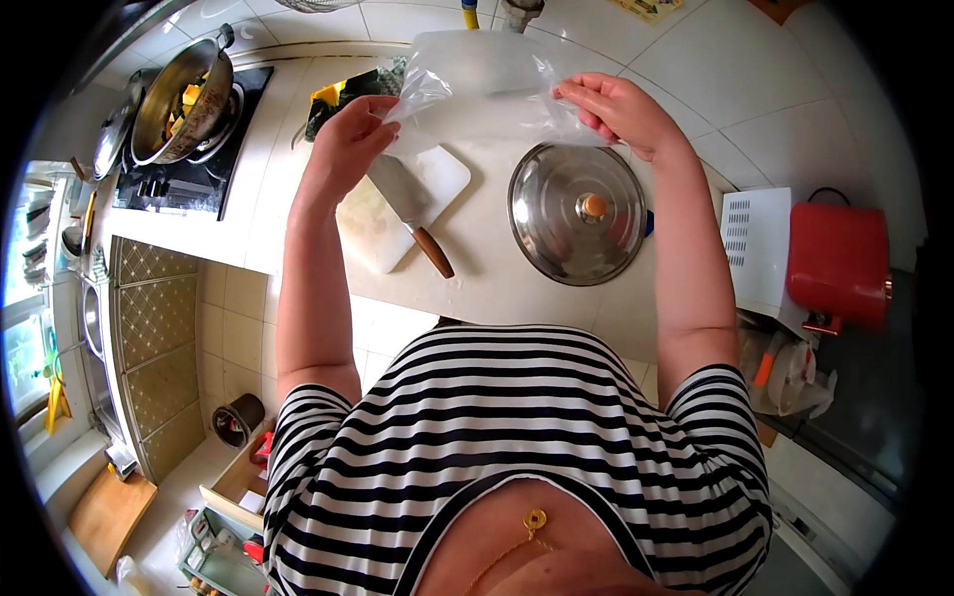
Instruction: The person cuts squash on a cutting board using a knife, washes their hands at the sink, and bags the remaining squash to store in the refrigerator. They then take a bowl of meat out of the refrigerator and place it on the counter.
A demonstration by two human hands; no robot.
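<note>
A clear plastic bag (487, 74) is stretched between my two hands above the back of the counter. My left hand (356, 139) pinches its left edge, and my right hand (611, 107) grips its right side with closed fingers. Below my left hand a cleaver (407, 199) with a brown wooden handle lies on a white cutting board (442, 177). Dark green and orange pumpkin pieces (348, 97) sit behind that hand, partly covered by it. Under my right hand rests a round steel lid (561, 233) with a wooden knob.
On the left, a wok (184, 104) holding orange and dark pieces stands on a black gas stove (174, 184). A red toaster-like appliance (840, 263) and a white vented appliance (760, 248) are at the right. An open drawer (234, 487) juts out at the lower left.
</note>
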